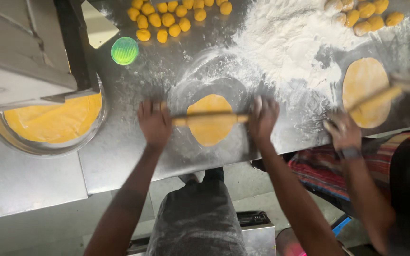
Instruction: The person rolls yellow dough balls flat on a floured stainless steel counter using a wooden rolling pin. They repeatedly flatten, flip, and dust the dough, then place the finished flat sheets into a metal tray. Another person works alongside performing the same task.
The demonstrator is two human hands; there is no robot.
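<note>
Step in hand, as judged: rolling out. The left hand [153, 121] and right hand [262, 117] lie flat and open-palmed on the two ends of a thin wooden rolling pin [209, 118]. It lies across a yellow oval dough disc [209, 125] at the centre of the floured steel table [119, 156]. A further pass calls for even pressure from both palms. At right, a co-worker's hand [342, 130] rolls a second yellow disc [364, 90]. Yellow dough balls [164, 19] lie at the far edge.

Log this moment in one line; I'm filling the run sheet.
left hand on rolling pin | right hand on pin | dough disc under pin | floured steel table
</note>
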